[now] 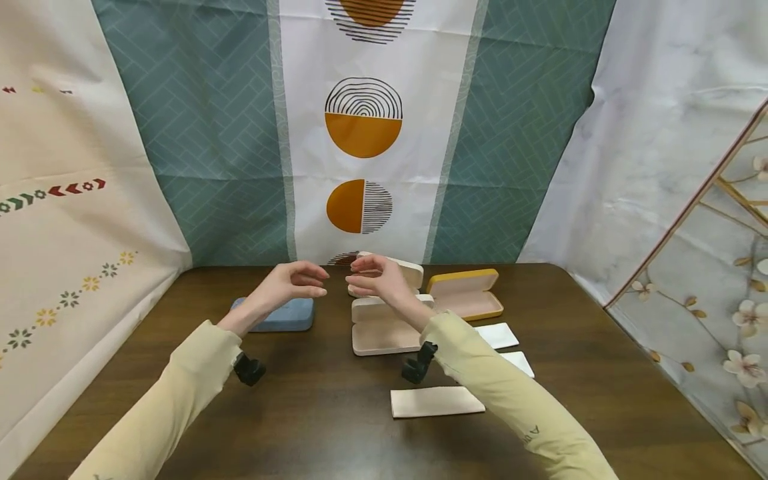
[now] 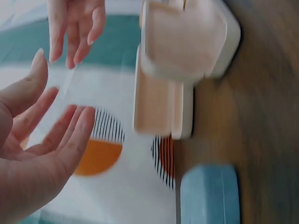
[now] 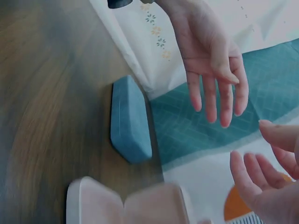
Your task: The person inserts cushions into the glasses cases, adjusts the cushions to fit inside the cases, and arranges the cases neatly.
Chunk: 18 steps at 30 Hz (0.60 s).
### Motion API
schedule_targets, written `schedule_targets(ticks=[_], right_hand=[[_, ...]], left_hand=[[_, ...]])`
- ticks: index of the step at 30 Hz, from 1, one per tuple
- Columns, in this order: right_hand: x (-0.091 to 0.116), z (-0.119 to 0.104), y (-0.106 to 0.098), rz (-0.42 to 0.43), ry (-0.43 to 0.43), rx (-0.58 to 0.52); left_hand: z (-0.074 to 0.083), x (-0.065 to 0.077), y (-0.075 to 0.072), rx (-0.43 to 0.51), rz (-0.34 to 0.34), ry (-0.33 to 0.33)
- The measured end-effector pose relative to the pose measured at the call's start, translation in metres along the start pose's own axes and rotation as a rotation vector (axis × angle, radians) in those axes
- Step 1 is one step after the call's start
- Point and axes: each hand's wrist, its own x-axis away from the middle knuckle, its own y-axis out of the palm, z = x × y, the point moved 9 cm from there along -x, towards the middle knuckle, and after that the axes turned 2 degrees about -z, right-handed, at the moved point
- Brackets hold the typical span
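Note:
My left hand hovers over the blue glasses case, which lies closed on the left of the table. Its fingers are loosely bent around nothing, as the left wrist view also shows. Facing it across a small gap is my right hand, likewise holding nothing, its fingers relaxed. Below the right hand a cream glasses case lies with its lid up. A second whitish case stands opened behind it, partly hidden by the hand. To the right is an opened yellow case with a pale lining.
A folded cream cloth lies near the front. Two white cloths lie further right, partly covered by my right sleeve. Patterned curtains hang behind the dark wooden table.

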Motion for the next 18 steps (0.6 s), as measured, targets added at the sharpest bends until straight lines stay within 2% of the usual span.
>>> schedule_targets(ticks=[6, 15, 18], right_hand=[[0.023, 0.002, -0.034, -0.106, -0.077, 0.131], [0.07, 0.029, -0.066, -0.471, -0.036, 0.348], [0.087, 0.039, -0.076, -0.556, -0.029, 0.415]], left_hand=[[0.012, -0.004, 0.053, 0.036, -0.182, 0.063], [0.009, -0.002, 0.13, 0.041, -0.51, 0.117], [0.006, -0.004, 0.15, 0.054, -0.584, 0.122]])
